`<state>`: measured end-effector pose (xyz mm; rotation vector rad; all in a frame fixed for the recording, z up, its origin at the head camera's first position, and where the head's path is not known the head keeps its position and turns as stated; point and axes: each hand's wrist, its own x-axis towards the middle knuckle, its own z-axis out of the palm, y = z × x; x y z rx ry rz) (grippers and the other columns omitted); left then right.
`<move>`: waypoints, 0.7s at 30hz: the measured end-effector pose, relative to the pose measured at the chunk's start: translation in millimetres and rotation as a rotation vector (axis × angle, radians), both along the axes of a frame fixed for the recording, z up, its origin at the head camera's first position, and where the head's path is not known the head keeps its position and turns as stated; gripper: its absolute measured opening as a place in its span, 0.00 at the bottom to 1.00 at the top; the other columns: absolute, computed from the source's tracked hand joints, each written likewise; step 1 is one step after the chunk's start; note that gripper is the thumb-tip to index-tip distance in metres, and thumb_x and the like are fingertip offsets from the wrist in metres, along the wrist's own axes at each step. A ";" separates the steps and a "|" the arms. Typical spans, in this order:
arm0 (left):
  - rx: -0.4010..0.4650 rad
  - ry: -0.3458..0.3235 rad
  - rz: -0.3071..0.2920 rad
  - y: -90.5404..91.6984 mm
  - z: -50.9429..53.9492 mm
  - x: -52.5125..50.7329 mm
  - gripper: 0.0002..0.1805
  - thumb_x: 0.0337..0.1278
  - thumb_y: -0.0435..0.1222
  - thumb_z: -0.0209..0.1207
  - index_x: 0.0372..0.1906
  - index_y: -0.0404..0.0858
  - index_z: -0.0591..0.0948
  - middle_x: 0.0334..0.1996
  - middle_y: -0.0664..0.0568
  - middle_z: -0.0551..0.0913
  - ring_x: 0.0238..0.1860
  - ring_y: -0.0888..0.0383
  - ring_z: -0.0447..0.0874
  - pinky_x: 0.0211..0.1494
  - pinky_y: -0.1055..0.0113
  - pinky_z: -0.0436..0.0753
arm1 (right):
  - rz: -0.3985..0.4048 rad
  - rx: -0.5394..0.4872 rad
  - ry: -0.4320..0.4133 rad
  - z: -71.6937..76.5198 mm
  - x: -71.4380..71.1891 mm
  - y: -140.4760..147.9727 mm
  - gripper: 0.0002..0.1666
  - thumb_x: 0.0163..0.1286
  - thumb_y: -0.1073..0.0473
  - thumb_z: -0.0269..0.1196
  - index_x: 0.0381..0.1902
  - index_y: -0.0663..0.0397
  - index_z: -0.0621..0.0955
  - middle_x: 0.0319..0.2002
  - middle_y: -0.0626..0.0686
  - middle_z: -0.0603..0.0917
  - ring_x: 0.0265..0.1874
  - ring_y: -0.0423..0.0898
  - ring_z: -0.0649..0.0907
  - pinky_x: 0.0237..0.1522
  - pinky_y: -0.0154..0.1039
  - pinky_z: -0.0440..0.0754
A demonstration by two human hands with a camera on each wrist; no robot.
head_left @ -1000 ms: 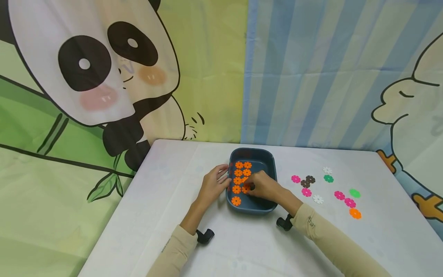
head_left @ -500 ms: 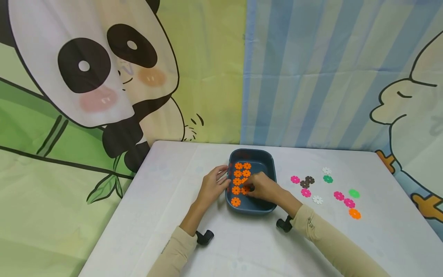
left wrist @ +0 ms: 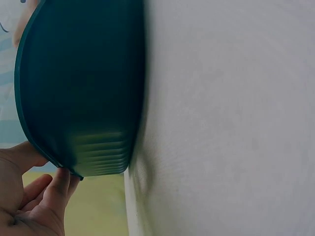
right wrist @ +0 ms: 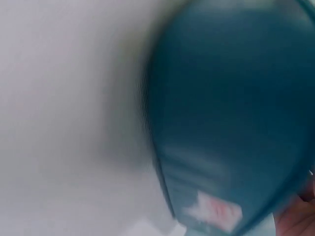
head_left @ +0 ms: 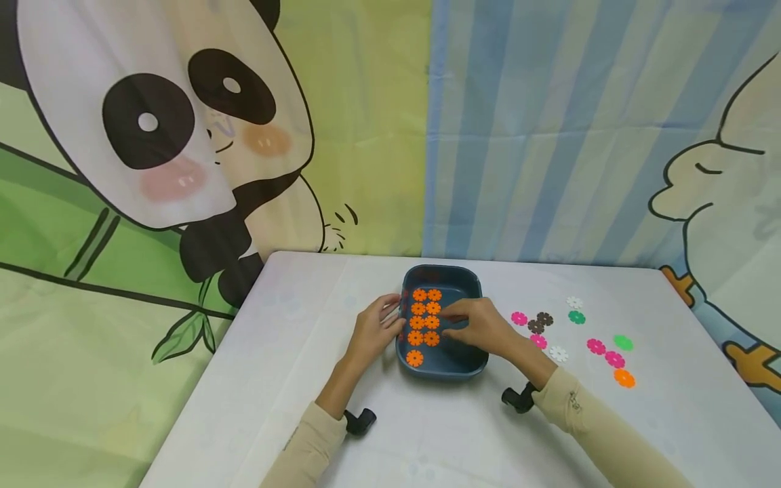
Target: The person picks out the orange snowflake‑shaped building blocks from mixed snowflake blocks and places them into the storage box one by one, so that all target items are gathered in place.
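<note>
A dark blue rectangular tray (head_left: 466,369) stands on the white table. Inside it, several orange notched plastic discs (head_left: 432,338) lie in two columns along the left side. My left hand (head_left: 375,330) holds the tray's left rim; in the left wrist view, its fingers (left wrist: 58,189) and thumb meet at the rim. Over the tray's right half is my right hand (head_left: 485,330), thumb and forefinger apart with nothing visible between them. Its fingertips are just right of the right column. In the right wrist view the tray wall (right wrist: 231,98) hides most of that hand.
Right of the tray lie loose discs: pink (head_left: 519,318), brown (head_left: 545,318), white (head_left: 558,354), dark green (head_left: 576,317), light green (head_left: 623,342) and one orange disc (head_left: 624,378). A printed cloth (head_left: 366,135) hangs behind the table.
My right hand has let go of an orange disc in the right column and drawn back slightly to the right, its fingers spreading. My left hand stays at the rim.
</note>
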<state>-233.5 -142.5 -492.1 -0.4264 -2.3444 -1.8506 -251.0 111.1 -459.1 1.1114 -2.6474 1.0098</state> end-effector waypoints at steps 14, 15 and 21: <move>-0.025 -0.012 -0.001 -0.8 -3.0 -0.9 0.27 0.57 0.24 0.63 0.63 0.29 0.72 0.62 0.41 0.74 0.63 0.51 0.75 0.57 0.71 0.80 | -0.231 0.039 0.106 24.4 29.8 112.1 0.23 0.49 0.61 0.78 0.45 0.56 0.87 0.39 0.50 0.88 0.35 0.45 0.87 0.36 0.36 0.88; -0.026 -0.014 -0.001 -0.6 -3.1 -0.8 0.27 0.57 0.24 0.63 0.63 0.29 0.72 0.62 0.41 0.74 0.63 0.51 0.75 0.57 0.71 0.79 | -0.249 0.043 0.111 23.4 33.2 121.7 0.23 0.48 0.62 0.78 0.45 0.55 0.87 0.39 0.49 0.88 0.35 0.45 0.88 0.36 0.35 0.88; -0.026 -0.017 0.001 -0.5 -2.8 0.9 0.27 0.57 0.24 0.63 0.63 0.29 0.72 0.62 0.42 0.74 0.63 0.50 0.75 0.57 0.71 0.80 | -0.381 0.103 0.120 12.7 57.6 172.9 0.24 0.46 0.63 0.79 0.44 0.57 0.87 0.39 0.54 0.88 0.34 0.49 0.88 0.34 0.45 0.89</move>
